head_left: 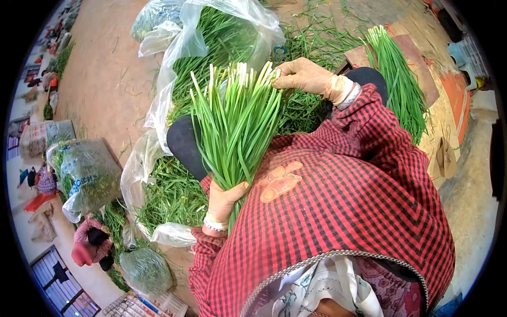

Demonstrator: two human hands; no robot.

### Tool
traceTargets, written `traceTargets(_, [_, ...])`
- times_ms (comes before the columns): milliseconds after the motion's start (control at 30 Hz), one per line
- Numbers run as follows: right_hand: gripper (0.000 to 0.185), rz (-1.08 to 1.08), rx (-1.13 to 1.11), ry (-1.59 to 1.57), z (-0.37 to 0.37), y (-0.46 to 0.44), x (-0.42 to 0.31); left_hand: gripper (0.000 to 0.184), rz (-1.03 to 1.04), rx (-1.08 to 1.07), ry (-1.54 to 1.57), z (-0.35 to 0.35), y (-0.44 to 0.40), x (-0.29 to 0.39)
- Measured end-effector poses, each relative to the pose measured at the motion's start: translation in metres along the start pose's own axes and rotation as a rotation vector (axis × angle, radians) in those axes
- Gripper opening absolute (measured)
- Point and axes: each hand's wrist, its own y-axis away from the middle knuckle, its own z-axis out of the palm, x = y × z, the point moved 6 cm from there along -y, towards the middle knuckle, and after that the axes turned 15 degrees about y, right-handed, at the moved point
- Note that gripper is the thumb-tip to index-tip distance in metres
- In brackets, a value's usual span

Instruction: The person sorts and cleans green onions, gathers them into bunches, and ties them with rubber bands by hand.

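A thick bunch of garlic chives fans out in front of me, its pale cut ends up. My left hand, in a thin glove, is closed around the lower, leafy part of the bunch. At the upper right edge of the bunch, my right hand, also gloved, pinches at the pale end of a stalk. Its fingertips partly hide what they grip. To the right, a second bunch of chives lies on a board with its pale ends pointing away from me.
An opened clear plastic bag full of loose chives lies ahead and to the left. Loose leaves litter the floor. Packed bags stand at the left, near another person bending down. A sandal is at the right.
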Motion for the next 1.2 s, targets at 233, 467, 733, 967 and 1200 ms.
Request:
traceTargets(233, [0.022,-0.075,0.040,0.033,0.004,0.003,0.006,0.044,-0.036,-0.006,-0.027,-0.002,-0.004,-0.002])
traceTargets(467, [0.025,-0.133,0.385,-0.263,-0.070,0.013,0.042,0.044,-0.067,-0.016,0.032,-0.002,-0.001,0.000])
traceTargets(733, [0.036,-0.089,0.590,0.386,-0.062,0.042,0.005,0.040,-0.077,0.012,0.022,-0.005,-0.002,-0.002])
traceTargets(967, [0.032,-0.303,0.434,0.475,0.000,0.022,-0.029,0.042,-0.048,0.015,-0.008,-0.006,0.001,-0.002])
traceTargets(1200, [0.048,0.003,0.691,0.863,-0.071,0.022,-0.022,0.040,-0.043,-0.023,-0.046,-0.007,0.001,-0.006])
